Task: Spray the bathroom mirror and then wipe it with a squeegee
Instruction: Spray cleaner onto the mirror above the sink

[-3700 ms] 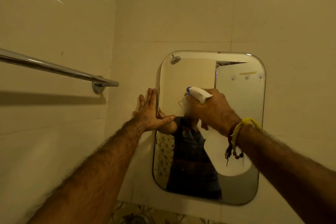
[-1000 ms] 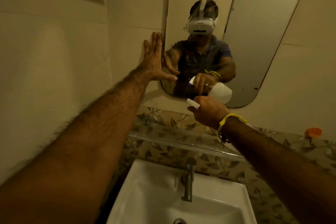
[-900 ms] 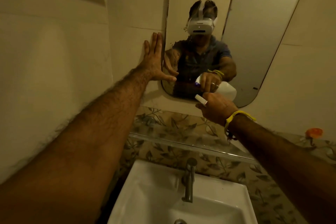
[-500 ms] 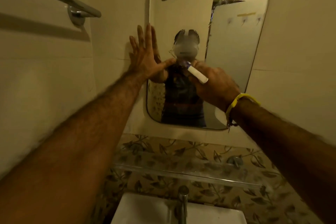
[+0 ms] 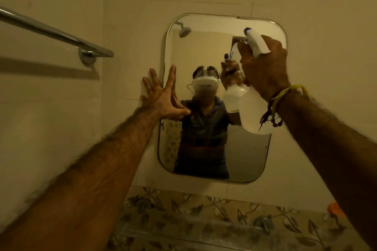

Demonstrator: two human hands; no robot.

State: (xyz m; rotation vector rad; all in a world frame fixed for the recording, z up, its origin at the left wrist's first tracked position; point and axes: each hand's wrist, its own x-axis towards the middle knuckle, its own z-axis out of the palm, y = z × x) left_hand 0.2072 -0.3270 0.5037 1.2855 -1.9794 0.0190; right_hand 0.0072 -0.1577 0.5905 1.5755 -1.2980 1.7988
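Head view, looking up at the mirror [image 5: 206,51] on the tiled wall. Right hand [image 5: 263,67] raised in front of the glass's upper right corner, fingers wrapped tight round the neck of the spray bottle [image 5: 253,112], nozzle tilted up and left toward the glass, close to it. Index finger on the trigger or not: cannot tell, hidden behind the hand. Left hand [image 5: 163,96] flat, fingers spread wide, straddling the mirror's left edge, thumb over the glass, other fingers on the tile. Towel rail [image 5: 57,34] off to the left, well apart. No squeegee in sight.

Spraying step in hand, by the look of it. For a good pass: nozzle kept near but off the glass, short even bursts, worked across the top band first so the liquid runs down over the rest. Best to hold the bottle close to upright so the tube keeps drawing. Worth lifting that thumb off the glass before the wipe, or a print likely left there. Bottom corners need mist too. Light coat only; a heavy one probably drips onto the patterned tiles [image 5: 204,218] below.
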